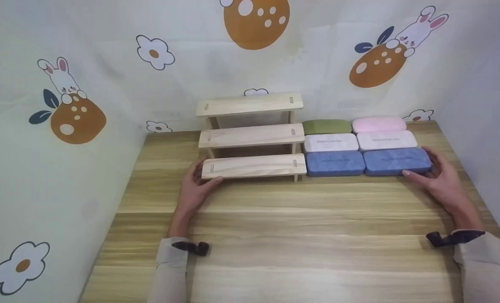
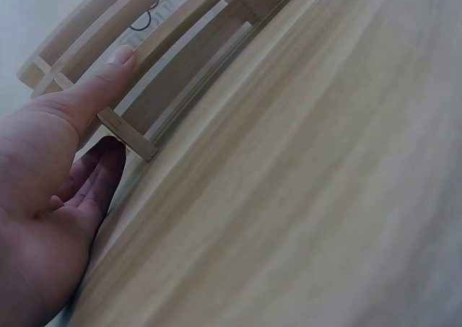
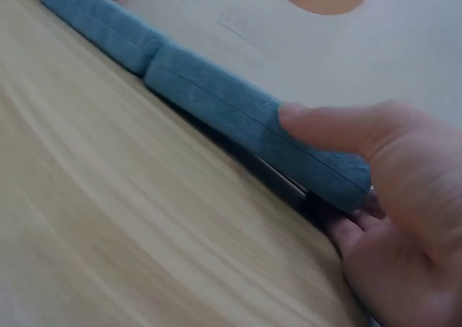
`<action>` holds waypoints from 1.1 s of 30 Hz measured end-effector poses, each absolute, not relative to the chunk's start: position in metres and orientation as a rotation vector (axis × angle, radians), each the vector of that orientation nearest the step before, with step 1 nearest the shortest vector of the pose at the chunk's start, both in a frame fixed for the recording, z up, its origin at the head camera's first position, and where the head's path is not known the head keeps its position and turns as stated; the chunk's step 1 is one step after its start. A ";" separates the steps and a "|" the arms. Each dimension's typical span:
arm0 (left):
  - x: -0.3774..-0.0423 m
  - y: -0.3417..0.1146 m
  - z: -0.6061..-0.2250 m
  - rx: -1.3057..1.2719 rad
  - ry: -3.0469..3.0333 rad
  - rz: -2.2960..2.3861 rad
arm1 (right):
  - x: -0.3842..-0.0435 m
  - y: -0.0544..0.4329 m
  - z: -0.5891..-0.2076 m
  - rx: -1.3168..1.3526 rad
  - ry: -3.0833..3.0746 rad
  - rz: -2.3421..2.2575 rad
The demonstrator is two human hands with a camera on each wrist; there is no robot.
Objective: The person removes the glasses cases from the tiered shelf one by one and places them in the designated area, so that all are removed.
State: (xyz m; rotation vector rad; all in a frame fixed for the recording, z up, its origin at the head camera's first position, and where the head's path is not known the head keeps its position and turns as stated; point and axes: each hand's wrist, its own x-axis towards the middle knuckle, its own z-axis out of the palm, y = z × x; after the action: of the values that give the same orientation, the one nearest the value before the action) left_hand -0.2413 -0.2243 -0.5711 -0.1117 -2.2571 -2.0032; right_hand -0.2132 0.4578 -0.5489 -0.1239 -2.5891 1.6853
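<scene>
A three-step wooden display riser (image 1: 254,166) stands at the back of the table, its slatted tiers rising toward the wall. My left hand (image 1: 195,189) grips the left end of its lowest step, thumb at the front edge, fingers round the end by the leg (image 2: 128,133). Right of the riser lie glasses cases in two columns. My right hand (image 1: 441,179) holds the right end of the front right blue glasses case (image 1: 397,161), thumb on its front side. In the right wrist view, a dark gap shows under this case (image 3: 253,125), and my fingers are partly hidden behind its end.
Another blue case (image 1: 336,163) lies between the held case and the riser. Behind are white cases (image 1: 331,142) (image 1: 386,140), a green case (image 1: 327,126) and a pink case (image 1: 379,124). Patterned cloth walls (image 1: 119,84) enclose the wooden table (image 1: 308,235) at back and sides.
</scene>
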 end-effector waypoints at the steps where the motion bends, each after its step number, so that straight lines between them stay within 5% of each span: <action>1: -0.241 -0.224 -0.570 -0.110 -2.259 -2.000 | -0.214 0.456 -0.549 -0.127 -2.603 1.640; 33: -0.241 -0.225 -0.570 -0.084 -2.289 -1.978 | -0.214 0.447 -0.552 -0.019 -2.712 1.192</action>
State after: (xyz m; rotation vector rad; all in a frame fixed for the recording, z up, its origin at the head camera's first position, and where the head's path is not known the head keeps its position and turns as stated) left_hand -0.2412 -0.2253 -0.5702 -0.0839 -2.2894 -1.9776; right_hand -0.2138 0.4474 -0.5518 -0.0187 -2.7125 1.1920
